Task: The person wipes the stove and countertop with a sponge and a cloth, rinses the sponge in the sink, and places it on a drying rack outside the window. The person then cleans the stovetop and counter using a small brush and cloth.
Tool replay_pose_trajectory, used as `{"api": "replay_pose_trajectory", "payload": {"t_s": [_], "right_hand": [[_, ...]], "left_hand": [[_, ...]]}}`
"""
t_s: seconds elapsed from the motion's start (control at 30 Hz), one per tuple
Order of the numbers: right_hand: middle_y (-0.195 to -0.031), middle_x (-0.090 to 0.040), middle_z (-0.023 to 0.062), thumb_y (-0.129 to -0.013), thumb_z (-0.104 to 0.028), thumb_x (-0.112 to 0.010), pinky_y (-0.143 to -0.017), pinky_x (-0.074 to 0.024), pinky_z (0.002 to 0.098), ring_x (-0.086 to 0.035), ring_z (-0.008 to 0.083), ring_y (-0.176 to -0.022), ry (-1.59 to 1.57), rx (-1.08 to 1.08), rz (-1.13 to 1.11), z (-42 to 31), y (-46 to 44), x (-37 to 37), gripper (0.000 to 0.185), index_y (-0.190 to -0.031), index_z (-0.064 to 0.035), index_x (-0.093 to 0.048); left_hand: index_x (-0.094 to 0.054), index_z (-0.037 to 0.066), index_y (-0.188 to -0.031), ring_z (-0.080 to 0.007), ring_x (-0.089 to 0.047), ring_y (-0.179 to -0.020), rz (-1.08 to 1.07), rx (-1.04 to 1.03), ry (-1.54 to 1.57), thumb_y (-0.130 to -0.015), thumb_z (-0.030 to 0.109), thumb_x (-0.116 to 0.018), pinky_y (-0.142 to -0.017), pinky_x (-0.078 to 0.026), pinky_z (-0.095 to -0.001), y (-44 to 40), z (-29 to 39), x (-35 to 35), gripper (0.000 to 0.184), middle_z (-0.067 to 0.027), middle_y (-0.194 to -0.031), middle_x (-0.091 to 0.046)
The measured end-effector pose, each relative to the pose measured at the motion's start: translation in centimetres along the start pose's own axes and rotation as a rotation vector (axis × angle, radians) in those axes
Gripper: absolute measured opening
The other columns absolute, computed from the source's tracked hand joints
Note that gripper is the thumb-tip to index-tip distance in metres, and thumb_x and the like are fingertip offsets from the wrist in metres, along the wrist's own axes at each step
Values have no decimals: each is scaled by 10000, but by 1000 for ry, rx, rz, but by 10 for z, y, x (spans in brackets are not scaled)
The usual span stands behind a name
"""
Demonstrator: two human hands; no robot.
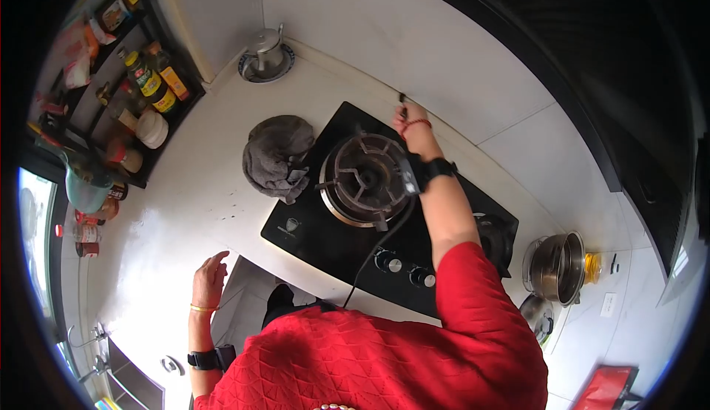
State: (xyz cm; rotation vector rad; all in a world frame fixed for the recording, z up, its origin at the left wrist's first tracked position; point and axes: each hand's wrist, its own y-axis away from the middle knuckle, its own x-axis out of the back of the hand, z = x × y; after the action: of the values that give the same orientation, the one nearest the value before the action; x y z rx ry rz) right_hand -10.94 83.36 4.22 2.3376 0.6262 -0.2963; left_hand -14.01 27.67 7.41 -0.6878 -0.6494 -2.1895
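My right hand (416, 125) reaches across the black gas stove (303, 226) to its far edge by the wall. Its fingers are closed around a small dark object (403, 101), mostly hidden in the grip. Under my right forearm sits the burner with its round metal pan support (355, 181). A crumpled grey cloth (277, 160) lies on the counter left of the stove. My left hand (210, 283) hovers near the counter's front edge, empty, with fingers loosely stretched. A black cable (367, 262) runs over the stove toward my body.
A metal kettle (268, 53) stands on a patterned plate in the back corner. At left, a black rack (177, 107) holds bottles and jars. Metal pots (546, 269) and a yellow bottle (592, 268) stand at right. The dark range hood (569, 62) overhangs the upper right.
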Motion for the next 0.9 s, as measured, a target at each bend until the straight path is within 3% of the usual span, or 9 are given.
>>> {"api": "replay_pose_trajectory", "payload": {"t_s": [0.03,0.07,0.13,0.2,0.37,0.5,0.57,0.73,0.9], "right_hand": [[-541,-441,80,-770,-129,-422,-282,-206,317,-285,182,-319,102,76,7,-2,-1,24,104,-706,-47,-423],[-494,-392,61,-798,-179,-434,-279,-225,288,-317,173,-302,110,199,84,-5,21,35,190,-651,-69,-385],[-562,-460,85,-774,-114,-395,-281,-223,308,-316,180,-343,125,187,387,-15,28,91,83,-728,-59,-437],[-524,-439,59,-834,-199,-446,-305,-268,275,-340,145,-352,17,108,526,-23,24,167,249,-632,-58,-415],[-548,-448,54,-836,-191,-430,-336,-299,286,-361,158,-382,-24,155,904,-38,34,262,193,-682,-74,-436],[-601,-490,76,-840,-221,-427,-343,-323,296,-384,170,-401,199,-6,860,-20,-22,308,153,-772,-89,-466],[-627,-510,87,-842,-235,-425,-346,-335,301,-395,177,-410,379,-56,745,-2,-26,263,152,-817,-96,-481],[-519,-414,38,-803,-100,-439,-306,-258,269,-350,125,-379,271,64,-36,10,45,102,82,-876,-84,-472],[-581,-419,42,-819,-171,-377,-341,-308,297,-357,149,-414,261,196,463,-17,50,158,154,-900,-114,-495]], "left_hand": [[-564,50,-1082,-98,-476,-494,5,26,19,-813,38,-432,-477,-421,-244,1,-2,3,300,-63,-678,-542],[-563,52,-1080,-107,-488,-503,10,48,21,-818,41,-436,-480,-424,-251,4,-8,5,290,-68,-684,-543],[-560,57,-1075,-126,-513,-521,12,94,25,-830,47,-444,-485,-430,-266,15,-26,8,271,-76,-696,-546],[-567,57,-1069,-120,-505,-513,-5,161,25,-835,51,-442,-483,-427,-260,23,-31,9,266,-68,-685,-543],[-577,52,-1045,-157,-522,-536,-48,169,-51,-816,40,-450,-516,-431,-278,20,-35,1,262,-87,-685,-550],[-577,56,-1039,-189,-541,-565,-52,110,-77,-801,33,-454,-544,-436,-302,8,-19,-2,269,-103,-695,-556],[-576,59,-1043,-187,-544,-566,-71,115,-82,-804,34,-452,-543,-437,-303,5,-18,-2,271,-100,-693,-555],[-575,62,-1050,-164,-532,-531,-110,52,-93,-810,29,-443,-514,-436,-294,-11,-10,-5,275,-95,-683,-550],[-577,58,-1045,-146,-523,-515,-39,34,-59,-813,25,-443,-492,-428,-284,-12,-9,4,270,-88,-676,-546]]}}
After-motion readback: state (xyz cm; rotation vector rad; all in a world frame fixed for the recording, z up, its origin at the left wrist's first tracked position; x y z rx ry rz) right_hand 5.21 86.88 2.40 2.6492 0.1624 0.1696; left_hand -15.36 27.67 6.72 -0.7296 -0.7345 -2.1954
